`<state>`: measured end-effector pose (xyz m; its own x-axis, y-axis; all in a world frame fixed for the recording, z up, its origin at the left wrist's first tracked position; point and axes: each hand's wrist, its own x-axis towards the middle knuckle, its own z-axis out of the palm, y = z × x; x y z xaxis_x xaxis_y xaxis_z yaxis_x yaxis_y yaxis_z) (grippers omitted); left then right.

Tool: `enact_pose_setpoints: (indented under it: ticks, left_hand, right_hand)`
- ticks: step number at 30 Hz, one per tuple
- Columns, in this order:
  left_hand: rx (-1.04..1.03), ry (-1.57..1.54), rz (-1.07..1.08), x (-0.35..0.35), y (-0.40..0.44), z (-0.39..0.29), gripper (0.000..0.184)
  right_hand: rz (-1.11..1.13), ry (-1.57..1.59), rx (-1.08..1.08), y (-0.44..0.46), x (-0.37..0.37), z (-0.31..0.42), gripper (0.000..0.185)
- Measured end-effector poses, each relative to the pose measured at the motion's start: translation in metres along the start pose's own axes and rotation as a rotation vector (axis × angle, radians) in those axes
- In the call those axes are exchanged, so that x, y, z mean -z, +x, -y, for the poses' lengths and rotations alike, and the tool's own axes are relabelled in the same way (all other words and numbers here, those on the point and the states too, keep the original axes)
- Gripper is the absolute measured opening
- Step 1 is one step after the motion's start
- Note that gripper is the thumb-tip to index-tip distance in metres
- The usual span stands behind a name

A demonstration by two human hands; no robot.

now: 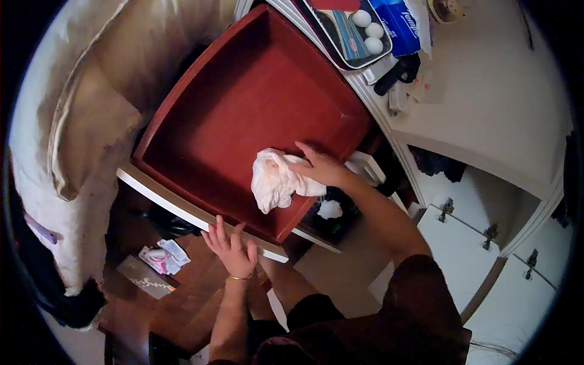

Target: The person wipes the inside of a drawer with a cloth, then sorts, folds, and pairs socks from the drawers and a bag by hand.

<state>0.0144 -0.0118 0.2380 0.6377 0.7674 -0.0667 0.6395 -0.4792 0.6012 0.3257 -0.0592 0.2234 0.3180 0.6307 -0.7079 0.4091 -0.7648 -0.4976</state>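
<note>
A red-lined drawer [243,97] with a white front [176,199] is pulled out before me. My right hand [319,169] is over its near right corner, gripping a crumpled white cloth [272,182] against the red bottom. One finger of that hand stretches out past the cloth. At the drawer's front edge, my left hand [234,250] has its fingers spread, and nothing is held in it. Whether its fingertips press on the edge I cannot tell.
A tray [340,45] with white balls and a blue packet [398,24] sit on the cabinet top [486,91]. Left is a bed [85,103]. Papers [164,258] lie on the wooden floor. Cabinet doors [459,249] stand open at right.
</note>
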Motion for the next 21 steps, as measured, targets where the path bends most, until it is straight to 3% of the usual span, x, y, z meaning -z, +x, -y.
enact_pose_setpoints:
  ticks: [1,4,5,7,8,10,11,14,15,17,19,21]
  left_hand:
    - [0.013,-0.014,-0.002,-0.001,-0.001,0.000,0.033]
    - [0.014,-0.026,-0.048,-0.005,0.002,-0.001,0.034]
    - [0.007,-0.007,-0.046,-0.004,0.002,-0.001,0.034]
    - [0.009,0.015,-0.049,-0.002,0.001,0.001,0.034]
    - [0.009,0.011,-0.052,-0.003,0.001,0.001,0.034]
    - [-0.003,-0.016,-0.048,-0.004,-0.002,0.001,0.033]
    - [-0.008,-0.035,-0.054,-0.004,-0.002,0.001,0.033]
    - [0.001,-0.056,-0.070,-0.006,-0.001,-0.001,0.033]
    - [0.001,-0.054,-0.069,-0.005,0.000,-0.001,0.033]
    - [0.019,-0.043,-0.074,-0.005,0.001,-0.002,0.033]
    - [0.031,-0.023,-0.064,-0.003,0.001,-0.003,0.033]
    - [0.038,-0.010,-0.036,0.000,0.002,-0.004,0.033]
  right_hand:
    - [-0.038,0.027,0.122,-0.006,0.002,-0.004,0.057]
    - [0.165,0.031,0.292,-0.018,0.013,0.010,0.051]
    - [0.140,0.169,0.317,-0.010,0.013,0.004,0.039]
    - [-0.167,0.227,0.227,-0.024,0.053,0.038,0.019]
    - [-0.365,0.071,0.512,-0.031,0.078,0.044,0.015]
    - [-0.764,-0.237,0.423,-0.061,0.111,0.072,0.011]
    - [-0.863,-0.459,0.293,-0.073,0.123,0.073,0.013]
    - [-0.715,-1.116,0.170,-0.066,0.126,0.027,0.019]
    - [-0.476,-1.072,-0.124,-0.049,0.106,-0.002,0.024]
    - [-0.563,-1.271,0.057,-0.025,0.075,-0.036,0.023]
    - [-0.473,-1.335,0.013,-0.002,0.065,-0.045,0.027]
    - [-0.196,-1.259,-0.256,0.034,0.074,-0.053,0.033]
